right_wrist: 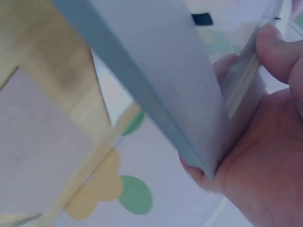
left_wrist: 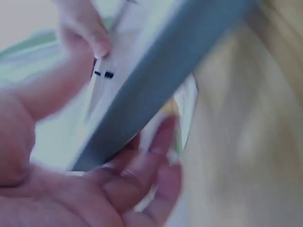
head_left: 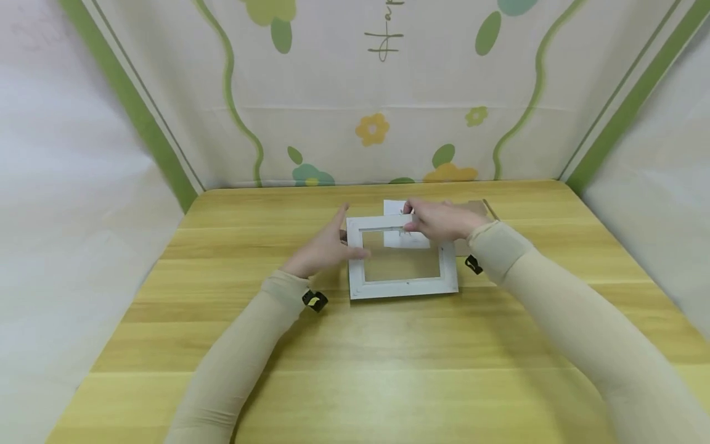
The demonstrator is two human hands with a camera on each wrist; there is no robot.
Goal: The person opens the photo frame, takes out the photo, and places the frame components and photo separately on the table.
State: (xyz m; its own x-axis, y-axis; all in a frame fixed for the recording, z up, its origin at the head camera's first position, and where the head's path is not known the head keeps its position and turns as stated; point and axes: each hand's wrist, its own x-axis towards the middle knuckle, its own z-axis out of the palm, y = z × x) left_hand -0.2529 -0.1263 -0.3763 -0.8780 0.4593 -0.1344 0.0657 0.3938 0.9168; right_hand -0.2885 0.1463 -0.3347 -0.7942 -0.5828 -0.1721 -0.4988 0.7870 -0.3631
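A white rectangular picture frame (head_left: 407, 288) stands tilted over the table in the head view, its middle see-through. My right hand (head_left: 444, 221) pinches its top rail, thumb on the near side. The right wrist view shows the frame's edge (right_wrist: 142, 90) against that palm. At the left side, my left hand (head_left: 324, 246) is spread around the frame's edge, thumb straight across the front, index finger pointing up. In the left wrist view its other fingers (left_wrist: 137, 175) lie loosely bent behind the side rail. A white sheet (head_left: 395, 207) with a faint drawing shows behind the frame.
A brown board (head_left: 477, 209) lies at the back right, partly hidden by the right hand. The wooden table (head_left: 355, 370) ends at a printed cloth (head_left: 333, 80) hanging behind it. White cloth also hangs at both sides.
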